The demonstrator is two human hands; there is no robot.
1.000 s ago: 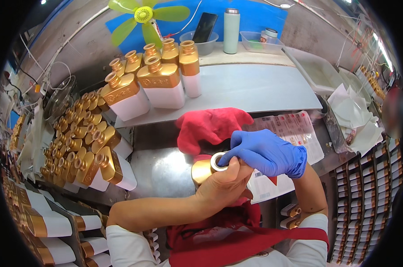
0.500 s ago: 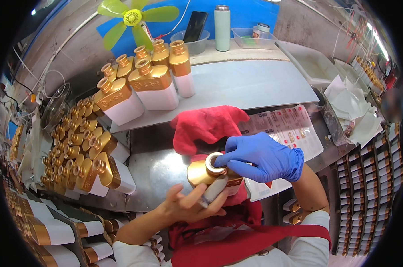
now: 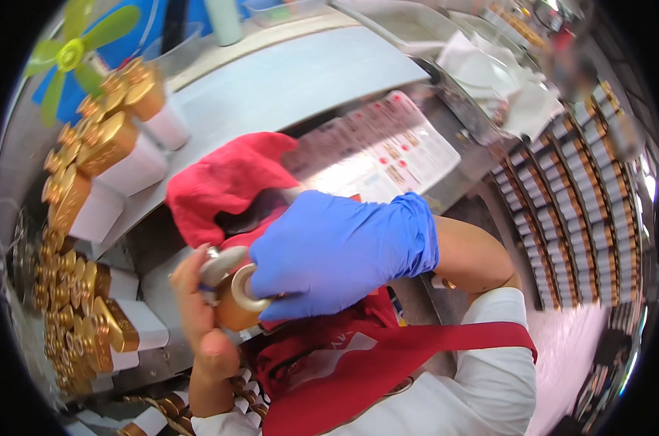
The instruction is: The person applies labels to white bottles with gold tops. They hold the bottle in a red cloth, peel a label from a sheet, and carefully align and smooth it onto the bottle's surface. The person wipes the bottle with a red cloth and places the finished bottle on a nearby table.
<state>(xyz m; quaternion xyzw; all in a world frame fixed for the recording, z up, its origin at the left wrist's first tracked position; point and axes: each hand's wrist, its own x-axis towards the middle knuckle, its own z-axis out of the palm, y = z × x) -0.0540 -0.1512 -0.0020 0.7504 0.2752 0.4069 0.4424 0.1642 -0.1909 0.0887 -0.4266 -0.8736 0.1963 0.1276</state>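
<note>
A bottle (image 3: 235,317) with a gold shoulder and a pale round mouth is between my hands, tilted over my lap. My right hand (image 3: 329,251), in a blue glove, has its fingers curled at the mouth and gripping the rim; the fingertips are partly hidden. Bare apart from a pale cover on a finger, my left hand (image 3: 202,312) is around the bottle's left side. Most of the bottle's body is hidden by the hands and the red apron (image 3: 387,352). Just beyond lies a crumpled red cloth (image 3: 231,182).
Gold-and-white bottles (image 3: 129,163) stand on a grey board (image 3: 293,80), with several more (image 3: 82,320) crowded at the left. Printed sheets (image 3: 398,149) lie past the cloth. White papers (image 3: 496,80) fill a tray at far right, near stacked bottle rows (image 3: 569,218). A green fan (image 3: 71,54) is at the upper left.
The view has swung to the right, so the bench things sit further left. The bottle has come nearer my body and tilted, with both hands moving along with it.
</note>
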